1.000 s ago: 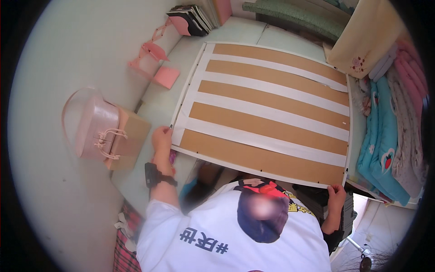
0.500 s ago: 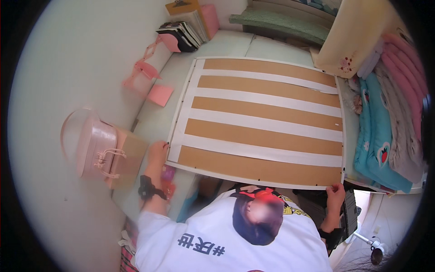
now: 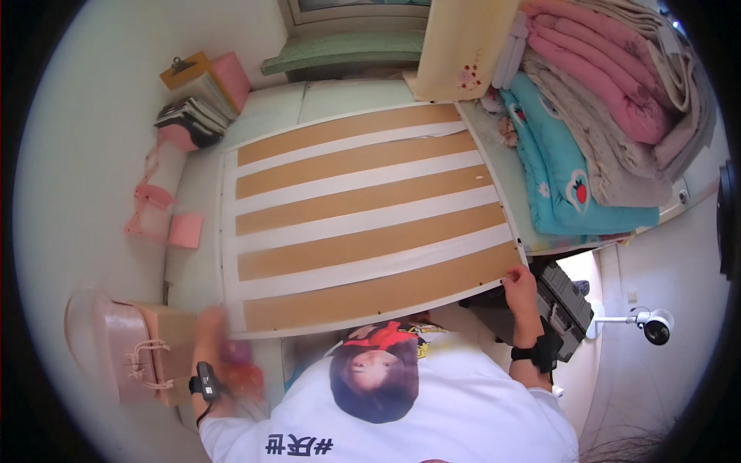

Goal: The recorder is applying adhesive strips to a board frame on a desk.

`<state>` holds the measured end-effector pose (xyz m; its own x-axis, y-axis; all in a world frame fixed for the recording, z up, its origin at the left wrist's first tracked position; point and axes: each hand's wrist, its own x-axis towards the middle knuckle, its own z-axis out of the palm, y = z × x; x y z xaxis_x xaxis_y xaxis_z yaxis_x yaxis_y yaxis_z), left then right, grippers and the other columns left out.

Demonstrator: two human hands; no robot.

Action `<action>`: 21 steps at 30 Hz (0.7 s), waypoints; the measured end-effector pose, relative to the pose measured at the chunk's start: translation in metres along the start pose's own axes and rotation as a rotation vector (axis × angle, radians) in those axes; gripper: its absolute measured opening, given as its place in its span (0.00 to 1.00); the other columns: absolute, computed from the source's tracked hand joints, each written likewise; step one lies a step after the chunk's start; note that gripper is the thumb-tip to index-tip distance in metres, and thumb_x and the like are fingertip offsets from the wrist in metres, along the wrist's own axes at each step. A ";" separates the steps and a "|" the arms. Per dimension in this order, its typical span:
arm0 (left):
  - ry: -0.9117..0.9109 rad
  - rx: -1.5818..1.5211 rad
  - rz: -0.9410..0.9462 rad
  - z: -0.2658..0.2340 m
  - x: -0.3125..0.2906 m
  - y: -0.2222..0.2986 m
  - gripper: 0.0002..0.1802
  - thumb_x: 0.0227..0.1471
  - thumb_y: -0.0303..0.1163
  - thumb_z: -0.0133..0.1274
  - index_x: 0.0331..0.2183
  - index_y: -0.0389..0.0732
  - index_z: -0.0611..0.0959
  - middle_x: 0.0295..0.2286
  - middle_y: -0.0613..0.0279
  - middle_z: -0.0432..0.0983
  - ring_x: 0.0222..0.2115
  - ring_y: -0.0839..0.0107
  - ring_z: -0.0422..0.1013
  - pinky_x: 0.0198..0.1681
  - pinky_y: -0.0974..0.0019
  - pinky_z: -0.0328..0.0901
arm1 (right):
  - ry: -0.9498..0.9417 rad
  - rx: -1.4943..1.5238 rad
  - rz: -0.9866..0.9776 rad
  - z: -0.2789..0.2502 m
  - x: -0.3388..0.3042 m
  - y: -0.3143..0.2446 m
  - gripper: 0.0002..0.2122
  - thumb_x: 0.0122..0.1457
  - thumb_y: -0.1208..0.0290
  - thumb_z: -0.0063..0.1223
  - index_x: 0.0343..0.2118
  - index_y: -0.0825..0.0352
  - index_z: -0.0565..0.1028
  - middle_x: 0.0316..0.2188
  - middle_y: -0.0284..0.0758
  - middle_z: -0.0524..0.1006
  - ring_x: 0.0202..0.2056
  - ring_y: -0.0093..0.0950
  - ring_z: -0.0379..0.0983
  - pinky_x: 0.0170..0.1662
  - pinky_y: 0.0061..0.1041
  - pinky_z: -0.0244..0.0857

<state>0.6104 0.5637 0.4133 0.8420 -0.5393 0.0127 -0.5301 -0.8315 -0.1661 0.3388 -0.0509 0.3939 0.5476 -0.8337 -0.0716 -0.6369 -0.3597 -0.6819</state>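
A large flat panel (image 3: 370, 258) lies before me, with a thin white frame around brown board crossed by several white strips. One strip at the far right edge looks slightly lifted. At the near right corner, my right hand (image 3: 520, 288) pinches the frame's edge between thumb and fingers. My left hand (image 3: 210, 321) is at the frame's left edge, close to the near left corner. Motion blurs its fingers, but they appear closed on that edge. A strap with a small black device (image 3: 205, 381) circles my left wrist, and another black band (image 3: 538, 355) my right.
Left of the panel are a pink case (image 3: 116, 339), a pink pad (image 3: 185, 231) and standing books (image 3: 199, 116). Folded quilts (image 3: 583, 170) are piled at the right. A dark case (image 3: 567, 309) and a white lamp (image 3: 656, 327) stand beyond my right arm.
The view has turned, so the panel and surroundings appear shifted left and tilted. Both hands stay at the same parts of the frame; my left hand has become blurred.
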 end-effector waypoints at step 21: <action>0.333 -0.038 0.062 0.022 -0.006 -0.005 0.01 0.42 0.24 0.50 0.23 0.41 0.74 0.23 0.58 0.70 0.25 0.59 0.69 0.27 0.60 0.65 | 0.061 -0.128 0.028 -0.007 -0.015 -0.016 0.09 0.45 0.68 0.58 0.26 0.68 0.76 0.22 0.39 0.77 0.26 0.32 0.74 0.31 0.27 0.66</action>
<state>0.6098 0.5740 0.3922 0.7328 -0.5975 0.3257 -0.5876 -0.7969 -0.1400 0.3371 -0.0354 0.4108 0.4972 -0.8666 -0.0423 -0.7176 -0.3833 -0.5815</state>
